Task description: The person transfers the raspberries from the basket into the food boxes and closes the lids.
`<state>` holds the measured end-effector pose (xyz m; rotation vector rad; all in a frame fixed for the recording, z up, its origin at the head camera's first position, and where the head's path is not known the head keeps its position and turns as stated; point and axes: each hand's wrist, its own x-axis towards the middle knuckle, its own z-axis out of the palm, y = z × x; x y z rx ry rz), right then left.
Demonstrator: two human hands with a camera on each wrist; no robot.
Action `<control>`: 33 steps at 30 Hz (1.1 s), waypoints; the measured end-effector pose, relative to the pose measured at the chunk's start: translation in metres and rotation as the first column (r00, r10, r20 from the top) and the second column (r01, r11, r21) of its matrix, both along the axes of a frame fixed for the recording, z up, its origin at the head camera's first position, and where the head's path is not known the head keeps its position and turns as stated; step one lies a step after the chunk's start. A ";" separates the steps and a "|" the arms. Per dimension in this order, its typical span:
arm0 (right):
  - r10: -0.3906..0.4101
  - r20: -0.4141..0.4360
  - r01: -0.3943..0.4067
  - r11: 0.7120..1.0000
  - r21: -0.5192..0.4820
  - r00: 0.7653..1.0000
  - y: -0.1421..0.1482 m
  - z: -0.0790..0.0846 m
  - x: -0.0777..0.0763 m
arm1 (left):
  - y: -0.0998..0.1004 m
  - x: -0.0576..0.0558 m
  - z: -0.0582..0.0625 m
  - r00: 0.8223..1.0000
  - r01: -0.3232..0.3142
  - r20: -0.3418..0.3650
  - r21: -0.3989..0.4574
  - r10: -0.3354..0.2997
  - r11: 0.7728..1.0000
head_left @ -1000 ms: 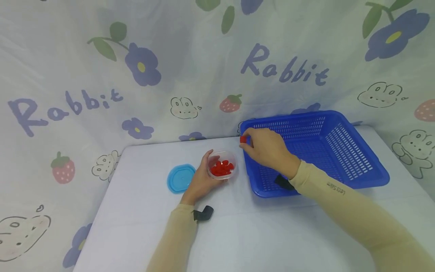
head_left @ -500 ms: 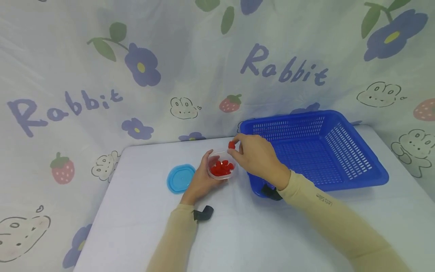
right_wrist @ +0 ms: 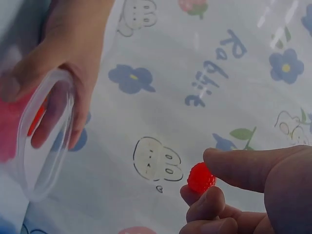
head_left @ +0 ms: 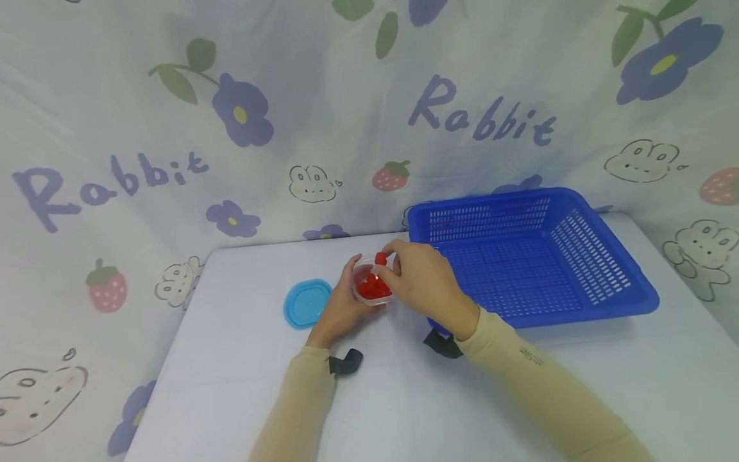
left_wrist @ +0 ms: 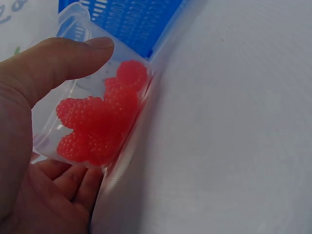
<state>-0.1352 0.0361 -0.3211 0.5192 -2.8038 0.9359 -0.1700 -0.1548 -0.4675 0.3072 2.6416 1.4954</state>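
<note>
My left hand (head_left: 345, 308) grips a small clear plastic tub (left_wrist: 46, 139) around its side, thumb on one side and fingers on the other. Several red raspberries (left_wrist: 100, 117) lie heaped inside it. Between thumb and fingertips my right hand (head_left: 430, 279) pinches a single raspberry (right_wrist: 201, 178). In the head view that berry hangs just over the tub's opening, and the right hand covers the tub's right rim. A light blue lid (head_left: 307, 303) lies flat on the table to the left of my left hand.
A large blue plastic basket (head_left: 626, 256) with slotted walls stands at the right, close behind my right wrist. The white-covered table (head_left: 231, 359) meets a printed curtain (head_left: 323, 77) at its back edge. A black strap (head_left: 443, 344) hangs from the right wrist.
My right hand has moved left and slightly down with the raspberry, from the basket's left edge to above the tub. The left hand and tub have stayed in place.
</note>
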 end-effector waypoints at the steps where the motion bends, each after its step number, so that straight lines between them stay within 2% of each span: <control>1: -0.001 0.004 0.001 1.000 -0.006 1.000 -0.002 -0.001 0.001 | 0.000 0.000 0.000 1.000 0.001 -0.005 -0.002 -0.001 1.000; 9: -0.012 0.038 0.013 0.999 -0.037 0.999 -0.018 -0.012 0.007 | -0.001 0.001 0.001 1.000 0.024 -0.019 -0.009 -0.024 1.000; 13: -0.004 0.013 0.005 0.999 -0.045 1.000 -0.027 -0.020 0.009 | -0.001 0.001 0.003 1.000 0.017 -0.021 -0.019 -0.017 1.000; 16: -0.002 -0.018 0.001 0.998 -0.070 1.000 -0.034 -0.026 0.010 | -0.001 0.001 0.005 0.999 0.014 -0.050 -0.017 -0.015 1.000; 21: -0.014 0.004 0.014 0.995 -0.101 1.000 -0.044 -0.038 0.008 | -0.001 0.000 0.006 0.995 0.003 -0.098 -0.049 -0.007 0.999; 28: -0.045 0.021 0.047 0.994 -0.097 0.999 -0.050 -0.057 0.002 | -0.002 0.000 0.005 0.993 0.021 -0.119 -0.059 -0.028 0.998; 33: -0.102 0.029 0.104 0.994 -0.045 0.994 -0.053 -0.068 -0.001 | -0.002 -0.001 0.004 0.992 0.019 -0.125 -0.073 -0.028 0.997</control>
